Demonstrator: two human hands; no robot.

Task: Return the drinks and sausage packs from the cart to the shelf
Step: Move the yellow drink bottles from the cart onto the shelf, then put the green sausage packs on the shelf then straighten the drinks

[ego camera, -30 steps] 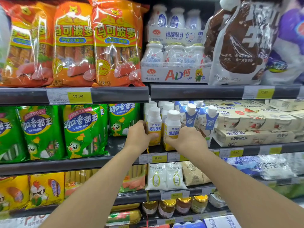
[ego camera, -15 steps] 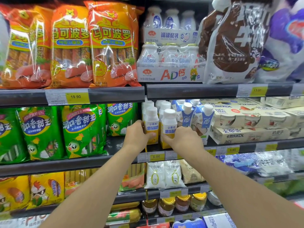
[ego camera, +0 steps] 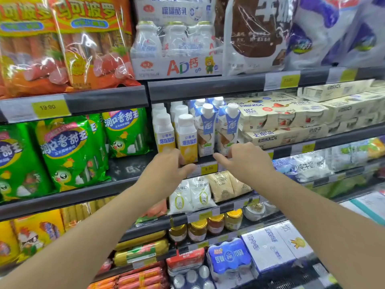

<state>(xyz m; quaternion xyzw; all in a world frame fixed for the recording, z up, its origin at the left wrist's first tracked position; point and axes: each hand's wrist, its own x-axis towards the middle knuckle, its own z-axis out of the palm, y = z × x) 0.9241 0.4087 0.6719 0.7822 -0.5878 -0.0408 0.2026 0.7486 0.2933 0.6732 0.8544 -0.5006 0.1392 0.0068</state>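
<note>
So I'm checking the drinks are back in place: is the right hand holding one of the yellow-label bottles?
No. The right hand is empty in front of the blue-and-white cartons, while the yellow-label bottles stand by the left hand.

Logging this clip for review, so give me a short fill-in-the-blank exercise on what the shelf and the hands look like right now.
1. The two front yellow-and-white bottles stand on the shelf with caps coloured ____.
2. The yellow price tag between the left hand and right hand reads ____.
3. The green sausage packs stand to the ____ of those bottles.
4. The yellow tag under the orange sausage packs reads ____.

Missing words: white; 6.00; left; 19.90
</note>
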